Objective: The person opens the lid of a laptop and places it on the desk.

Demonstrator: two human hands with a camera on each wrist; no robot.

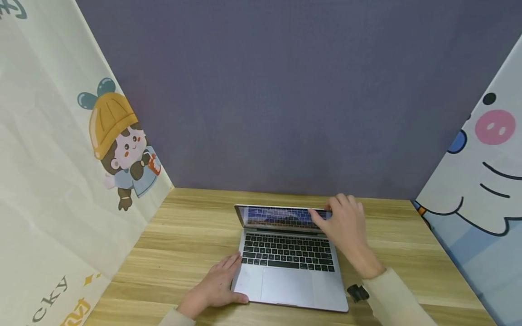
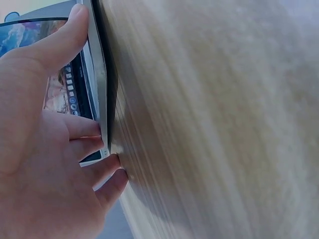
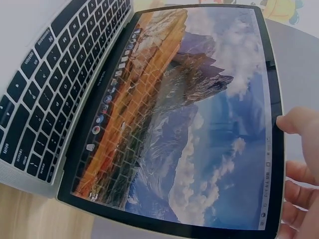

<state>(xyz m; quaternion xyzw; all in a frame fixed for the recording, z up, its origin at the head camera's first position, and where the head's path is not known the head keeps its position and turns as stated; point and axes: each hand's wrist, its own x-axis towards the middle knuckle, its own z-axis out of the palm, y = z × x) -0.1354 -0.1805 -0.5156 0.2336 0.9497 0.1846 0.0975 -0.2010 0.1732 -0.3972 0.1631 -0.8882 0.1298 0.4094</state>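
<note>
A silver laptop [image 1: 287, 285] stands unfolded on the wooden table, its black keyboard [image 1: 287, 251] facing up. The raised screen [image 3: 199, 114] is lit with a mountain picture and reflects the keys. My left hand [image 1: 218, 283] holds the base at its front left corner, thumb along the front edge and fingers at the left side; the left wrist view shows the fingertips [image 2: 117, 181] against that thin edge. My right hand [image 1: 345, 222] grips the lid near its top right corner. Its thumb is on the screen side, and the other fingers reach over the top edge to the back.
The wooden table [image 1: 183, 235] runs back to a dark blue-grey panel [image 1: 285, 99]. White sheets with cartoon prints flank it, a child figure [image 1: 126, 149] on the left and a pig-nosed face [image 1: 493, 131] on the right. A small black object [image 1: 358, 293] is by my right sleeve.
</note>
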